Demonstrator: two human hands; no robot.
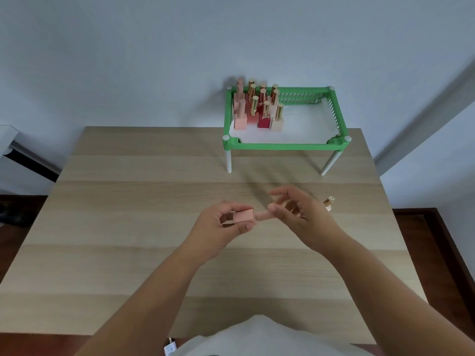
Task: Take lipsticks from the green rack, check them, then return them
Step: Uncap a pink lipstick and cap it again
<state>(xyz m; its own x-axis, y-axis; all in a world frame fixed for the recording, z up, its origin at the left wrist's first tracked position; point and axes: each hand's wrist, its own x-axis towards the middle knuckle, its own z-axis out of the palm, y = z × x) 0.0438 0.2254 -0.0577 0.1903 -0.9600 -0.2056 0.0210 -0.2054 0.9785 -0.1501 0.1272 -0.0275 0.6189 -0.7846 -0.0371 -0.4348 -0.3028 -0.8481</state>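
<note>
Both hands are over the middle of the wooden desk (128, 201). The left hand (221, 227) is closed around the square pink bottom of a pink lipstick (245, 216). The lipstick lies on its side in the air, pointing to the right. The right hand (298, 214) pinches its round pink cap between thumb and fingers. The cap and the bottom look joined or very close; I cannot tell which.

Another lipstick with a gold cap (329, 203) peeks out just behind the right hand, low by the desk. Most of it is hidden.

The green rack (282, 146) stands on white legs at the back of the desk, near the wall. More lipsticks (257, 109) stand upright in its left part, packed close together. The right part of the rack shows its white floor.
</note>
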